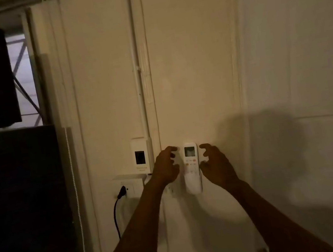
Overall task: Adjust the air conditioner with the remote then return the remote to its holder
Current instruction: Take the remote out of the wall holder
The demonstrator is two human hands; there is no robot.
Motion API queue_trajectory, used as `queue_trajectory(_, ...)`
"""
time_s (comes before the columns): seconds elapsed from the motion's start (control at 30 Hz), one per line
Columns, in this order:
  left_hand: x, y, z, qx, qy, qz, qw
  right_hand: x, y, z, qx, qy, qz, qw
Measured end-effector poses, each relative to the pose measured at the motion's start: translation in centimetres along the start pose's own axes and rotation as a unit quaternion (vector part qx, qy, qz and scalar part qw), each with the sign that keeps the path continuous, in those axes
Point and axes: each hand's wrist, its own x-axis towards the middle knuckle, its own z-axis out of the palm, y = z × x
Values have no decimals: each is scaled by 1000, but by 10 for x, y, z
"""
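Note:
A white air-conditioner remote (191, 165) stands upright in its wall holder (194, 186), its small screen at the top and its buttons below. My left hand (165, 166) hovers just left of the remote with curled, spread fingers, holding nothing. On the other side my right hand (215, 161) mirrors it, fingers apart and close to the remote's edge. Neither hand clearly grips the remote. The air conditioner itself is out of view.
A white wall box with a dark window (140, 155) hangs left of the remote, above a socket with a black plug and cable (121, 192). Dark furniture (20, 203) fills the left side. A cable duct (136, 65) runs up the cream wall.

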Motion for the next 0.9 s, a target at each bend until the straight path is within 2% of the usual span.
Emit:
queue_trajectory(0.07, 2, -3, 11, -83, 1, 0, 997, 0, 2, 11, 53, 31, 29, 998)
queue_trajectory(0.2, 1, -20, 39, -186, 45, 42, 981, -1, 8, 38, 111, 85, -8, 990)
queue_trajectory(0.53, 16, -44, 57, -180, 99, 101, 973, 3, 21, 58, 142, 136, -19, 980)
queue_trajectory(0.9, 24, -53, 57, -246, 100, 83, 960, 1, 24, 59, 172, 142, -30, 974)
